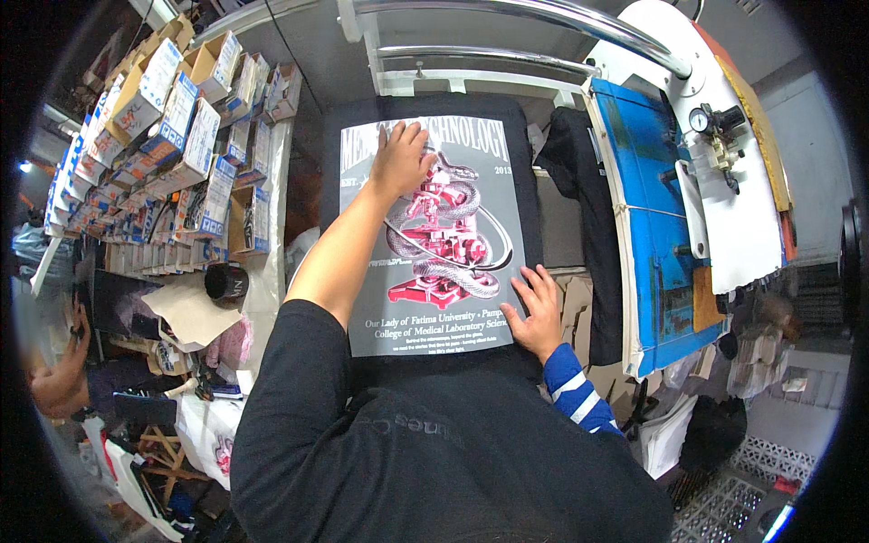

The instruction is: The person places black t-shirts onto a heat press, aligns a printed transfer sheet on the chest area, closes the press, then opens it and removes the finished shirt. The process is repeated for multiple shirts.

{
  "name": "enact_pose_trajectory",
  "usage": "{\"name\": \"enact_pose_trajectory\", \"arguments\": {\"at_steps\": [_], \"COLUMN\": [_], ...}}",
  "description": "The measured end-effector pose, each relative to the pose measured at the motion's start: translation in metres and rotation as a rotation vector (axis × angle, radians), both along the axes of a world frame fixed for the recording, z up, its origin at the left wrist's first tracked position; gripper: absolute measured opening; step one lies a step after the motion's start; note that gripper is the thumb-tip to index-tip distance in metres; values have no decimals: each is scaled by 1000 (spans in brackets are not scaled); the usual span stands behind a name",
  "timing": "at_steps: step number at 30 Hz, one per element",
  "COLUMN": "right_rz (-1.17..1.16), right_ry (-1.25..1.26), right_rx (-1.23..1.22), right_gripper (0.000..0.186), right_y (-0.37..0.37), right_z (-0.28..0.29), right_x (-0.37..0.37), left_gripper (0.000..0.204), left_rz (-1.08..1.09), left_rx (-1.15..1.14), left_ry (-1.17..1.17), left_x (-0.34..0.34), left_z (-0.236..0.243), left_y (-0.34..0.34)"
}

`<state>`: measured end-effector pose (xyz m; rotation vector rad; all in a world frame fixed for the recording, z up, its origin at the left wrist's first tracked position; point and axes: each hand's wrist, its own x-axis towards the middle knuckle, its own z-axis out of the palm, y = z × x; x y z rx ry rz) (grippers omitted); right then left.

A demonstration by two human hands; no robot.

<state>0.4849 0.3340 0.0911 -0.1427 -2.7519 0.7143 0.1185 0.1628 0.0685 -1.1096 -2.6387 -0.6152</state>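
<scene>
Printed grey transfer sheet lying flat on black garment. Hands apart, unclenched: left hand on sheet's top, right hand at its lower-right edge. Seemingly aligning; next calls for keeping it square.

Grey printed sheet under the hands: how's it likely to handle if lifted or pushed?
The grey printed sheet looks thin and flat, so probably floppy when lifted by one edge. Likely light for its area: no visible thickness. It lies over black cloth, so a push may slide or buckle it.

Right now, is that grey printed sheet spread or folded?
Spread: the grey sheet lies flat, the left hand on its top, the right hand at its right edge.
</scene>
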Motion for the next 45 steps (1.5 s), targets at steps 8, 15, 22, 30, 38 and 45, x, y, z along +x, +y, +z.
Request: {"name": "enact_pose_trajectory", "arguments": {"at_steps": [8,15,22,30,38,45], "right_rz": [-22,-29,-30,-22,-31,-25], "right_ry": [-32,-46,-47,-33,-31,-41], "right_rx": [-21,-4,3,9,2,56], "right_gripper": [47,46,46,45,47,40], "right_y": [-3,-3,-3,-3,-2,-1], "right_z": [4,7,9,9,6,12], "right_x": [-2,-3,-4,-3,-1,-13], "left_gripper": [53,55,53,51,52,56], "left_rz": [-33,-10,1,-5,-29,19], "left_rx": [36,9,2,37,121,149], "left_ry": [38,30,21,48,38,4], "left_x": [-13,-13,-15,-15,-17,-28], "left_z": [-4,-3,-1,-4,-3,9], "left_y": [2,4,5,3,6,-1]}}
